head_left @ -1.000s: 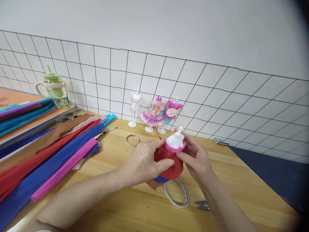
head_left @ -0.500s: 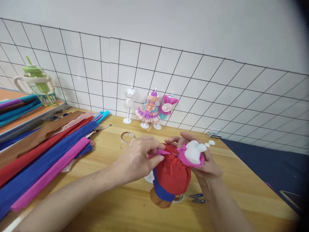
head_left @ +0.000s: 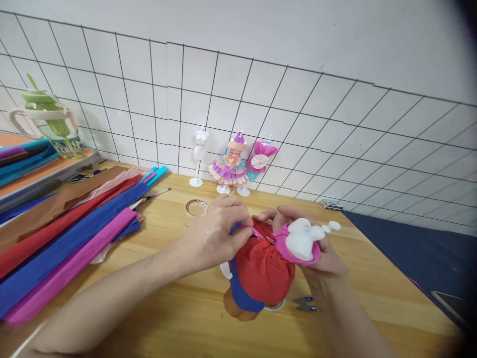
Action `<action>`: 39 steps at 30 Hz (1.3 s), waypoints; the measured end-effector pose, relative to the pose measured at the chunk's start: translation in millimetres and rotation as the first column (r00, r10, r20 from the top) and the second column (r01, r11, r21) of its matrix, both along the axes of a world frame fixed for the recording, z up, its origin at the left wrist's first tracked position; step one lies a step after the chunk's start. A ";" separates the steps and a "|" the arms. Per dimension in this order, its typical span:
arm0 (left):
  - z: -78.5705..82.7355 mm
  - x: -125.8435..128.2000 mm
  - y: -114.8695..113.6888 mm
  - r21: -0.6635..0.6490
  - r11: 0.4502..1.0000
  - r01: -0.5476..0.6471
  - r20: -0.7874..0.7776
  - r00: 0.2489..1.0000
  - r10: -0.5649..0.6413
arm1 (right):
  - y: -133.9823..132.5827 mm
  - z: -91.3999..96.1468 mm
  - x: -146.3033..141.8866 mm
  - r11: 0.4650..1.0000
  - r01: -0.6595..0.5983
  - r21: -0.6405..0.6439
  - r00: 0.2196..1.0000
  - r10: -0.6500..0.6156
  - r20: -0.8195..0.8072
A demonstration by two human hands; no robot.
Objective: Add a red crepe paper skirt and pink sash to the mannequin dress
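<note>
A small white dress form (head_left: 300, 240) lies tilted in front of me, its neck pointing right. It wears a pink paper top (head_left: 282, 237) and a gathered paper skirt (head_left: 265, 271) in red, with blue and brown bands at the hem. My right hand (head_left: 328, 258) is closed round the form from behind and below, partly hidden by it. Thumb and fingers of my left hand (head_left: 227, 231) pinch a narrow pink paper strip (head_left: 258, 232) at the waist of the skirt. Part of the form's white base (head_left: 225, 270) shows behind the skirt.
Three dress forms stand by the grid wall: a bare one (head_left: 200, 149), one in a ruffled dress (head_left: 231, 166), one in pink (head_left: 260, 161). Crepe paper sheets (head_left: 74, 248) lie left, near a green-lidded cup (head_left: 48, 119). Tape ring (head_left: 196, 208), snips (head_left: 305, 304) and dark cloth (head_left: 402, 258) are also here.
My left fingers have shifted slightly with the pink strip, which now lies closer to the waist. The skirt's hem has swung a little left. The view has shifted slightly.
</note>
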State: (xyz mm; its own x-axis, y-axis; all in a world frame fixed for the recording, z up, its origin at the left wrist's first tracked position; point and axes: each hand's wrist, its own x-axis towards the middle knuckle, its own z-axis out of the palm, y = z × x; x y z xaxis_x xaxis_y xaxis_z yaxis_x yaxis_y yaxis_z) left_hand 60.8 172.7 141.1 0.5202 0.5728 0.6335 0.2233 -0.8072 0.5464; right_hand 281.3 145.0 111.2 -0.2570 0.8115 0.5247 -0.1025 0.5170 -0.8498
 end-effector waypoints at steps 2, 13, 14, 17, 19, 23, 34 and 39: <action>0.8 0.6 0.3 -0.056 0.998 0.000 0.001 1.000 0.000 | -0.6 -0.1 -0.4 1.000 0.008 -0.004 1.000 -0.008 0.008; 8.6 -6.0 -3.1 -0.267 0.964 0.000 -0.070 0.997 -0.020 | 1.6 -2.9 2.6 0.998 0.067 -0.012 0.997 -0.066 0.048; 10.4 -7.4 -4.8 -0.262 0.965 -0.002 -0.088 0.996 -0.022 | 1.4 -3.2 3.8 0.995 0.093 -0.025 0.994 -0.091 0.066; 16.1 -11.0 -10.2 -0.254 0.967 -0.007 -0.126 0.992 -0.026 | 0.1 -3.3 6.1 0.993 0.114 -0.037 0.989 -0.110 0.099; 18.9 -12.2 -12.7 -0.268 0.963 -0.010 -0.148 0.989 -0.031 | -0.5 -2.9 6.6 0.996 0.083 -0.029 0.993 -0.080 0.092; 18.8 -11.9 -11.5 -0.260 0.963 -0.065 -0.195 0.981 0.013 | -1.1 -1.4 5.6 0.998 0.057 -0.027 0.995 -0.055 0.081; 15.8 -13.3 4.2 -0.491 0.871 0.020 -0.141 0.985 -0.102 | -3.5 3.0 -4.4 0.999 0.043 0.029 0.998 -0.044 0.035; 16.8 -15.4 8.9 -0.646 0.760 0.074 -0.113 0.975 -0.191 | -3.8 3.5 -5.8 0.998 0.066 0.021 0.996 -0.067 0.051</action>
State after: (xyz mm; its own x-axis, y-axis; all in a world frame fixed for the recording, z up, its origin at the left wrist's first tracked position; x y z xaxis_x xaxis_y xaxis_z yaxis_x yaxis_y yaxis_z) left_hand 45.4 181.6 157.9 0.6822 0.7295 0.0497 0.2724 -0.3167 0.9086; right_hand 275.4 141.2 114.7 -0.2298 0.8176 0.5279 -0.0239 0.5375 -0.8429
